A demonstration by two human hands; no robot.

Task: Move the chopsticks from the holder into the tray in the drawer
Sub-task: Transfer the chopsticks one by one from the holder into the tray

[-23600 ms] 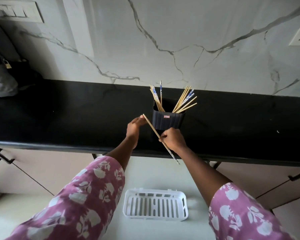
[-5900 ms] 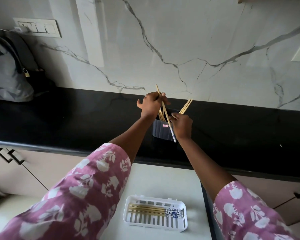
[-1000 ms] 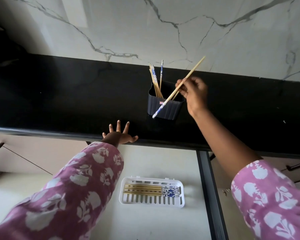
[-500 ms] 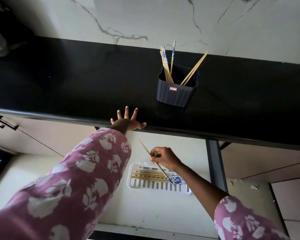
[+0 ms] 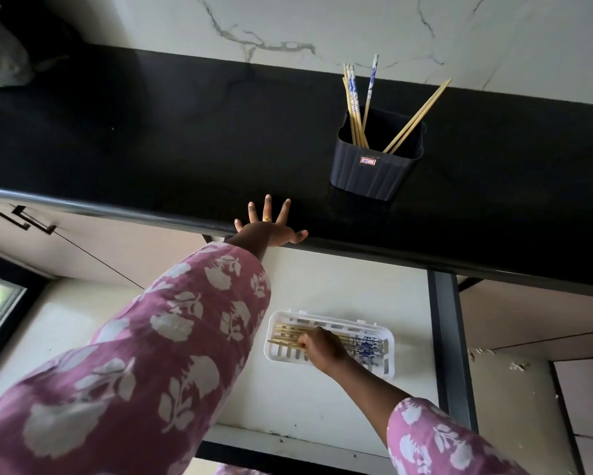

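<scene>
A dark ribbed holder [image 5: 373,173] stands on the black counter [image 5: 151,132] with several chopsticks [image 5: 355,108] upright in it, some with blue-patterned ends. Below, in the open drawer [image 5: 305,399], lies a white slotted tray [image 5: 389,368] with several chopsticks [image 5: 286,332] flat along its length. My right hand [image 5: 320,349] is down in the tray, fingers curled on the nearest chopstick, which lies level with the others. My left hand [image 5: 271,229] rests flat on the counter's front edge, fingers spread, holding nothing.
A grey bag [image 5: 0,60] sits at the far left of the counter. The drawer's dark right side [image 5: 447,337] runs just right of the tray. Closed cabinet fronts with black handles [image 5: 17,217] are at the left.
My right hand has lowered the tilted chopstick until it lies flat in the tray among the others. My left hand has stayed on the counter edge. The view has tipped further down.
</scene>
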